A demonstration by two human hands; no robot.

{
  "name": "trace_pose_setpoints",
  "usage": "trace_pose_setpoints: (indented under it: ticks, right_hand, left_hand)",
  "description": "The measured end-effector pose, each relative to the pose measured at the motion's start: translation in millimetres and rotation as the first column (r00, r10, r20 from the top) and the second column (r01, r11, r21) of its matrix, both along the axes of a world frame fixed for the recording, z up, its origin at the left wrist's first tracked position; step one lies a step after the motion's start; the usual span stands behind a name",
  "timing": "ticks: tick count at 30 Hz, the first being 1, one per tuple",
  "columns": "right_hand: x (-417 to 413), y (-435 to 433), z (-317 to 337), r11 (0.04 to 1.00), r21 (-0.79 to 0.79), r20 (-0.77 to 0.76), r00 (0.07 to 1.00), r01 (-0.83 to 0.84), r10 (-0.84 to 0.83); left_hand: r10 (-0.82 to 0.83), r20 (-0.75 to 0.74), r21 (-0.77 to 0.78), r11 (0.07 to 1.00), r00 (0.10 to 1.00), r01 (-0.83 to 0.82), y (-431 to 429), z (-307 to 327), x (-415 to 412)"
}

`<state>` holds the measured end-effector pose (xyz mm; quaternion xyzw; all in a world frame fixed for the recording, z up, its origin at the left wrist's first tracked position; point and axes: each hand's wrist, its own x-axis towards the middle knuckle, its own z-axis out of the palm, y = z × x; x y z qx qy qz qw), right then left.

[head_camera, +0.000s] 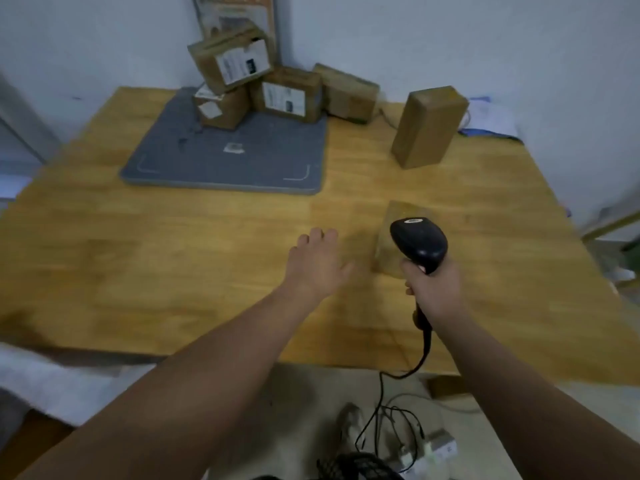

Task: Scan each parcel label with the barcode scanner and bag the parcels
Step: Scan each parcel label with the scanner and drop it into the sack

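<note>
My right hand [434, 289] is wrapped around the grip of the black barcode scanner [420, 242], its head tipped forward and down. Right beneath the head lies a flat brown parcel [384, 251] on the wooden desk [138, 254] (it is blurred, so I cannot make out a label). The scanner's cable [381, 393] drops off the near edge of the desk toward the floor.

My left hand [317, 265] is spread loosely, fingers relaxed and holding nothing. It is low over the desk just to the left of that parcel, and I cannot tell whether it touches the wood.

Farther back, a tall parcel [429, 126] stands on end by itself toward the right. In the far corner a heap of parcels [287, 95] is piled against the wall, two showing white labels. Some of them sit on the back edge of a grey mat [225, 161].
</note>
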<state>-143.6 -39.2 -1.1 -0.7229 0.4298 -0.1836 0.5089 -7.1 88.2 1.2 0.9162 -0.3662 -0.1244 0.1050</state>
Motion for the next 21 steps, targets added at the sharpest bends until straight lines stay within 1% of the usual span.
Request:
trace_pose_setpoints:
  ticks: [3, 5, 6, 8, 10, 11, 12, 13, 14, 15, 16, 17, 18, 19, 20, 21]
  right_hand:
    - [-8, -37, 1, 0.990, 0.091, 0.029, 0.993, 0.112, -0.115]
    - [-15, -58, -4, 0.972, 0.144, 0.034, 0.981, 0.185, -0.192]
    - [-19, -67, -7, 0.961, 0.162, 0.038, 0.972, 0.223, -0.232]
    - [-27, -82, -13, 0.943, 0.189, 0.048, 0.956, 0.274, -0.288]
    - [-32, -93, -18, 0.938, 0.213, 0.052, 0.956, 0.273, -0.290]
    - [-33, -97, -19, 0.939, 0.222, 0.048, 0.959, 0.262, -0.279]
    - [-33, -100, -21, 0.942, 0.229, 0.041, 0.964, 0.247, -0.262]
    - [-32, -102, -22, 0.945, 0.235, 0.034, 0.969, 0.229, -0.244]
    - [-31, -103, -23, 0.947, 0.240, 0.029, 0.974, 0.212, -0.226]
    - [-28, -102, -25, 0.950, 0.244, 0.025, 0.978, 0.196, -0.208]
    - [-24, -101, -25, 0.953, 0.248, 0.025, 0.982, 0.177, -0.189]
    - [-20, -99, -26, 0.956, 0.250, 0.025, 0.986, 0.153, -0.165]
    - [-15, -96, -26, 0.960, 0.251, 0.024, 0.990, 0.125, -0.136]
    - [-10, -92, -26, 0.964, 0.250, 0.020, 0.995, 0.094, -0.103]
    - [-5, -88, -26, 0.967, 0.247, 0.016, 0.998, 0.062, -0.068]
    - [0, -83, -26, 0.970, 0.243, 0.014, 0.999, 0.030, -0.034]
  left_hand:
    - [-0.029, -0.017, -0.049, 0.998, 0.999, 0.028, -57, 1, -13]
    - [-0.047, -0.014, -0.048, 0.998, 0.999, 0.046, -94, -2, -25]
    - [-0.041, -0.027, -0.009, 0.999, 0.999, 0.041, -111, -4, -31]
    - [0.003, -0.061, 0.125, 0.992, 0.998, 0.005, -138, -11, -40]
    - [0.065, -0.076, 0.235, 0.971, 0.995, -0.046, -150, -18, -41]
    - [0.082, -0.073, 0.256, 0.965, 0.994, -0.061, -151, -21, -39]
    - [0.095, -0.075, 0.250, 0.965, 0.993, -0.073, -149, -23, -34]
    - [0.119, -0.112, 0.215, 0.972, 0.987, -0.093, -145, -25, -28]
    - [0.168, -0.208, 0.131, 0.981, 0.963, -0.143, -138, -27, -20]
    - [0.234, -0.387, 0.007, 0.968, 0.892, -0.251, -129, -28, -10]
    - [0.261, -0.612, -0.112, 0.906, 0.747, -0.408, -117, -28, -1]
    - [0.212, -0.802, -0.177, 0.808, 0.558, -0.562, -103, -29, 7]
    - [0.148, -0.899, -0.186, 0.724, 0.413, -0.664, -89, -29, 11]
    - [0.101, -0.932, -0.187, 0.687, 0.348, -0.702, -76, -31, 15]
    - [0.074, -0.935, -0.208, 0.680, 0.347, -0.704, -63, -34, 18]
    - [0.078, -0.912, -0.244, 0.685, 0.402, -0.686, -53, -37, 20]
